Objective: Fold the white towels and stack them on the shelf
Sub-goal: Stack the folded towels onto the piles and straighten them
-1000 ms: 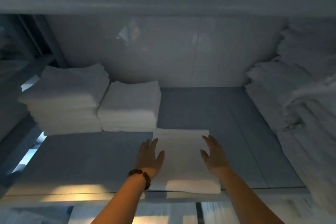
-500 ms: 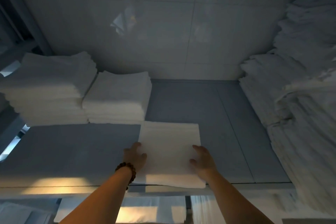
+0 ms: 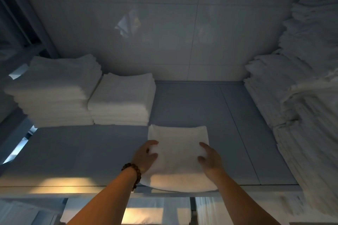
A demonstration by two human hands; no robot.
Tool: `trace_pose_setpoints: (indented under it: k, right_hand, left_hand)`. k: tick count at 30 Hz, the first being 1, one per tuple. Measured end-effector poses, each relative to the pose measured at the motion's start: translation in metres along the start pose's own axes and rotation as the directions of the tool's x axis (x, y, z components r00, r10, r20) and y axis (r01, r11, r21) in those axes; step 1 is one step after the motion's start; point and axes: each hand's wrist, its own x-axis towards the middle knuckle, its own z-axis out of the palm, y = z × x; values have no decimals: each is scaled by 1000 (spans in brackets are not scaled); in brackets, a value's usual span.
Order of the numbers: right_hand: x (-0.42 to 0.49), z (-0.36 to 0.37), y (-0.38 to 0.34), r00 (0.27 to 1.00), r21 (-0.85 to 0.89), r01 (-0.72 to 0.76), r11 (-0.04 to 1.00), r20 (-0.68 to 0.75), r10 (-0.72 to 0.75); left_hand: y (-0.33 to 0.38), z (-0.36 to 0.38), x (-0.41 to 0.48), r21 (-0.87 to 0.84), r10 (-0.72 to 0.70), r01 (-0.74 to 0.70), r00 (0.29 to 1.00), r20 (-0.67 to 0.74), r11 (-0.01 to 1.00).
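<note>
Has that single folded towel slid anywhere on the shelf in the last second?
No. The folded towel's far edge still meets the foot of the shorter stack, and its near edge still overhangs the shelf lip.

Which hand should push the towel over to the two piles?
Probably the right hand: it sits on the towel's far side from the piles, so it can push leftward. The left hand would block.
</note>
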Motion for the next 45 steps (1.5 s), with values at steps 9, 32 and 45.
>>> trace_pose_setpoints:
  k: [9,32,45]
  right_hand:
    - [-21,-21,-19,975,6,158,987,-159,-155]
    - [4,42,-254,804,-50,465,884,-393,-446]
    - [124,62,-331,832,-126,423,897,-337,-440]
  left_hand:
    - [34,12,-14,146,237,-212,953,-188,966]
    - [47,-217,0,431,535,-350,716,-449,831]
    - [49,-293,133,450,405,-236,854,-327,861]
